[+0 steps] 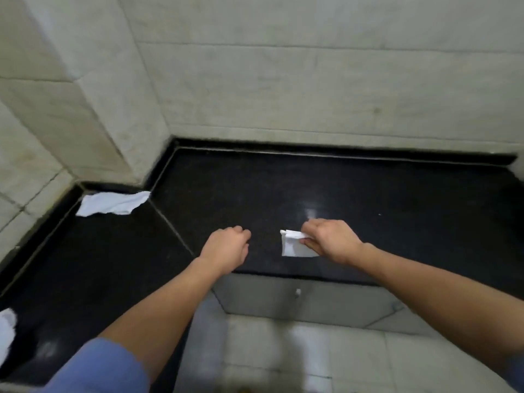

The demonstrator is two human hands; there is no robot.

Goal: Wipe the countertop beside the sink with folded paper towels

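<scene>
A folded paper towel (295,248) is pinched at its top edge between the thumb and curled fingers of the right hand (329,239), over the near edge of the black countertop (368,199); contact with the surface cannot be told. The left hand (226,246) is held just to the left, fingers curled on nothing. A crumpled paper towel (113,203) lies at far left against the tiled wall (312,80).

Pale tiled wall (326,80) fills 10 to 2 o'clock, and a square pillar (93,114) juts out at 10. A black strip (340,152) runs along the wall's foot. At 6 o'clock a grey cabinet front (269,302) carries a small pale knob (297,292) above light floor (354,358) tiles. A blurred white object (7,327) sits at the 8 o'clock edge.
</scene>
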